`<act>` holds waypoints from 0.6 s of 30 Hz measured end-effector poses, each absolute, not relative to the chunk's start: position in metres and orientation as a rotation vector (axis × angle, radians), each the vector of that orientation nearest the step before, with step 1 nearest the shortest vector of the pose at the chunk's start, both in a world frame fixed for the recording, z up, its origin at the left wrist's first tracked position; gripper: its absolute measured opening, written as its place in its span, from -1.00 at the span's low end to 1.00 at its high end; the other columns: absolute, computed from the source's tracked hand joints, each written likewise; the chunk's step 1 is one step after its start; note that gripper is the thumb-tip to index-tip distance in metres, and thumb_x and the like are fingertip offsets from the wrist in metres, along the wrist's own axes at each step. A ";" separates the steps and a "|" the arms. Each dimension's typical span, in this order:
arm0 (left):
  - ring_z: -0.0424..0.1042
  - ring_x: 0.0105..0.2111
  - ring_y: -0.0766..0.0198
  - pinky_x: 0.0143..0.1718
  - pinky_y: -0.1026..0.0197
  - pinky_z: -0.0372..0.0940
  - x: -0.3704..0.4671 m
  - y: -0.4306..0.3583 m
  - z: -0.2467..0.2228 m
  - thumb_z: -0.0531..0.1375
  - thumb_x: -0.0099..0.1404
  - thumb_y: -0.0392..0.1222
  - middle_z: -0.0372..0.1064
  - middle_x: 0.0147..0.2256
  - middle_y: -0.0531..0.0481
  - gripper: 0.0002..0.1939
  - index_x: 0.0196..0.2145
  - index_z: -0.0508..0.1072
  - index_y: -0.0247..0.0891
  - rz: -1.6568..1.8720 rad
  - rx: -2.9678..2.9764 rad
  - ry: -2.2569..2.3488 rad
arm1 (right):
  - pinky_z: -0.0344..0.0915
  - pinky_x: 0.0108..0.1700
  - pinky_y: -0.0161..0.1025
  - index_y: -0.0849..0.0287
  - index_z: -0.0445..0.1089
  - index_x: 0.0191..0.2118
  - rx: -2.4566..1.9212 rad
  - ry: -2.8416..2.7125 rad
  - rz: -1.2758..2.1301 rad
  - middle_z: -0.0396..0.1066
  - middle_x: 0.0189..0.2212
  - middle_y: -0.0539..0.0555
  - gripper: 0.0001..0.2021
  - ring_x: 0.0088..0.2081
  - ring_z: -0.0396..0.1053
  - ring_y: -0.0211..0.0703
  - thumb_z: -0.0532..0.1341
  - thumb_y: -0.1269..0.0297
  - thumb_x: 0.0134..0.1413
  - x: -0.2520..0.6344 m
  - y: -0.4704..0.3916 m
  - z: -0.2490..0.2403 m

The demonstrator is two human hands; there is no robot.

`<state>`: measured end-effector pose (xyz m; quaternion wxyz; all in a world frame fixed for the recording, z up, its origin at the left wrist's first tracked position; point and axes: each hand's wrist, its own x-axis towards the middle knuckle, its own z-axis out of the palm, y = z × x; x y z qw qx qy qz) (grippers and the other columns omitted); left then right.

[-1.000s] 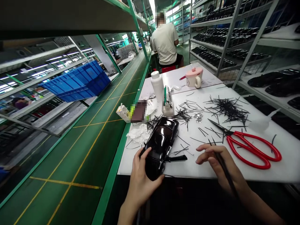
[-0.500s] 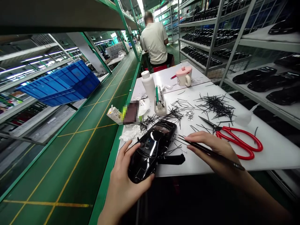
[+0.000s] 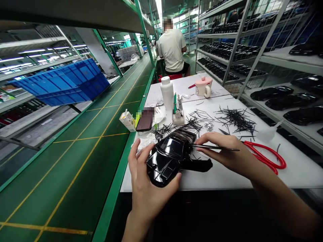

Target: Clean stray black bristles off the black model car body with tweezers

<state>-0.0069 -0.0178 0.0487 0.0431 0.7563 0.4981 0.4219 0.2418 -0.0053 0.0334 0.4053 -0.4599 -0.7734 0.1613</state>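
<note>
Left hand (image 3: 150, 188): fingers and thumb clasped round the near end of a black model car (image 3: 168, 156), close to the desk's (image 3: 227, 183) near edge, toward its left corner. Right hand (image 3: 228, 153) pinched dark tweezers (image 3: 218, 147), tips at the car's flank, just beyond an open door (image 3: 200, 165); contact unclear. Main risk, as judged: tips skidding and scratching the gloss, should the left grip roll the body. Jutting door might have snapped if knocked by the right wrist. Farther out, loose black strips (image 3: 237, 120) lay toward the right edge, liable to scatter if brushed.
</note>
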 end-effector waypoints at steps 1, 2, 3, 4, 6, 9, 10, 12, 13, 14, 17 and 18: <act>0.10 0.29 -0.14 0.19 -0.14 0.24 -0.006 -0.017 0.049 0.40 0.01 -0.14 -0.03 0.31 -0.28 -0.21 0.17 0.22 -0.18 1.307 2.316 1.508 | 0.35 -0.19 -0.28 0.08 0.39 -0.20 -1.174 -1.966 0.400 0.52 -0.29 0.00 -0.96 -0.23 0.47 -0.17 0.20 0.33 0.25 0.242 -0.004 0.036; 0.10 0.29 -0.14 0.18 -0.14 0.25 -0.006 -0.016 0.050 0.40 0.01 -0.14 -0.03 0.31 -0.28 -0.20 0.18 0.22 -0.19 1.316 2.321 1.493 | 0.35 -0.21 -0.28 0.08 0.39 -0.20 -1.183 -1.979 0.393 0.52 -0.30 0.00 -0.96 -0.25 0.47 -0.16 0.20 0.34 0.24 0.242 -0.003 0.038; 0.11 0.29 -0.13 0.18 -0.13 0.26 -0.005 -0.015 0.050 0.40 0.00 -0.14 -0.03 0.30 -0.29 -0.20 0.18 0.21 -0.20 1.321 2.329 1.478 | 0.34 -0.22 -0.27 0.09 0.39 -0.21 -1.189 -1.995 0.386 0.52 -0.31 0.00 -0.96 -0.26 0.47 -0.16 0.20 0.34 0.25 0.241 -0.002 0.040; 0.13 0.27 -0.12 0.17 -0.12 0.27 -0.005 -0.014 0.051 0.40 0.00 -0.15 -0.03 0.30 -0.30 -0.19 0.18 0.21 -0.20 1.324 2.338 1.464 | 0.33 -0.23 -0.27 0.09 0.39 -0.20 -1.193 -2.015 0.382 0.52 -0.32 0.01 -0.95 -0.27 0.46 -0.16 0.19 0.33 0.25 0.241 -0.001 0.042; 0.19 0.23 -0.10 0.15 -0.11 0.29 -0.004 -0.012 0.053 0.41 0.01 -0.15 -0.05 0.31 -0.30 -0.18 0.20 0.21 -0.20 1.325 2.355 1.442 | 0.30 -0.26 -0.26 0.10 0.39 -0.21 -1.197 -2.064 0.366 0.51 -0.33 0.02 -0.94 -0.29 0.45 -0.15 0.17 0.33 0.26 0.241 0.002 0.045; 0.21 0.20 -0.09 0.14 -0.10 0.30 -0.001 -0.011 0.057 0.41 0.01 -0.16 -0.05 0.31 -0.29 -0.16 0.21 0.20 -0.19 1.318 2.384 1.423 | 0.25 -0.31 -0.26 0.11 0.38 -0.24 -1.226 -2.143 0.319 0.49 -0.37 0.02 -0.93 -0.34 0.43 -0.15 0.15 0.33 0.27 0.241 0.006 0.049; 0.22 0.20 -0.08 0.13 -0.10 0.30 -0.001 -0.011 0.058 0.41 0.01 -0.15 -0.05 0.31 -0.28 -0.16 0.21 0.20 -0.18 1.313 2.390 1.416 | 0.24 -0.33 -0.26 0.11 0.37 -0.25 -1.237 -2.160 0.309 0.49 -0.38 0.01 -0.93 -0.35 0.42 -0.16 0.15 0.33 0.27 0.241 0.007 0.051; 0.25 0.16 -0.06 0.13 -0.10 0.30 0.001 -0.010 0.059 0.41 0.02 -0.15 -0.05 0.31 -0.27 -0.17 0.22 0.20 -0.16 1.302 2.391 1.407 | 0.22 -0.35 -0.27 0.11 0.36 -0.26 -1.255 -2.179 0.322 0.48 -0.38 -0.01 -0.93 -0.37 0.41 -0.19 0.15 0.32 0.27 0.241 0.010 0.054; 0.28 0.14 -0.04 0.13 -0.10 0.31 0.001 -0.010 0.060 0.41 0.03 -0.15 -0.05 0.31 -0.26 -0.18 0.22 0.20 -0.15 1.296 2.388 1.405 | 0.22 -0.35 -0.28 0.11 0.35 -0.27 -1.261 -2.178 0.346 0.48 -0.37 -0.01 -0.93 -0.37 0.42 -0.20 0.15 0.31 0.26 0.241 0.012 0.056; 0.29 0.13 -0.03 0.12 -0.10 0.31 0.002 -0.010 0.060 0.40 0.04 -0.14 -0.05 0.31 -0.25 -0.19 0.21 0.20 -0.15 1.291 2.385 1.406 | 0.22 -0.34 -0.29 0.11 0.35 -0.27 -1.266 -2.167 0.380 0.49 -0.36 -0.02 -0.94 -0.36 0.42 -0.20 0.16 0.31 0.25 0.241 0.014 0.057; 0.26 0.16 -0.05 0.12 -0.10 0.31 0.001 -0.010 0.061 0.40 0.05 -0.13 -0.04 0.30 -0.26 -0.20 0.21 0.21 -0.16 1.273 2.403 1.413 | 0.25 -0.28 -0.27 0.10 0.37 -0.30 -1.283 -2.091 0.518 0.51 -0.36 -0.02 -0.93 -0.32 0.45 -0.18 0.18 0.30 0.22 0.243 0.018 0.060; 0.23 0.18 -0.08 0.12 -0.10 0.31 0.000 -0.011 0.061 0.40 0.05 -0.13 -0.03 0.30 -0.26 -0.21 0.20 0.22 -0.16 1.265 2.415 1.416 | 0.26 -0.27 -0.26 0.11 0.38 -0.31 -1.288 -2.061 0.560 0.51 -0.37 -0.02 -0.93 -0.32 0.45 -0.17 0.19 0.29 0.21 0.244 0.019 0.061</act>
